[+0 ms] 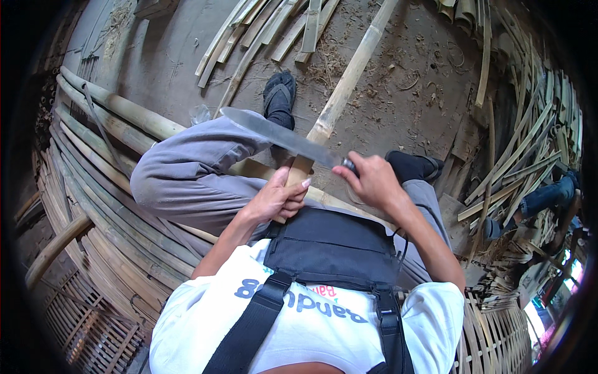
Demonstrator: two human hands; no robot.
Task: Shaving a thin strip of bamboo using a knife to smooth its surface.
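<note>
My right hand [375,179] is closed around the handle of a machete [268,129]. Its long, broad blade points to the left and lies across a split bamboo pole [352,75]. The pole runs from the far edge of the view down between my legs. At its near end, my left hand [281,194] grips the bamboo just below the blade, fingers wrapped around it close to my waist. Blade and bamboo overlap here; whether the edge bites into it I cannot tell.
Long bamboo poles [118,112] are stacked at my left, and split bamboo strips [293,28] lie ahead. More strips [529,143] pile up at the right, near another person's leg [542,198]. Shavings [408,78] litter the floor. Woven bamboo [492,336] stands at the lower right.
</note>
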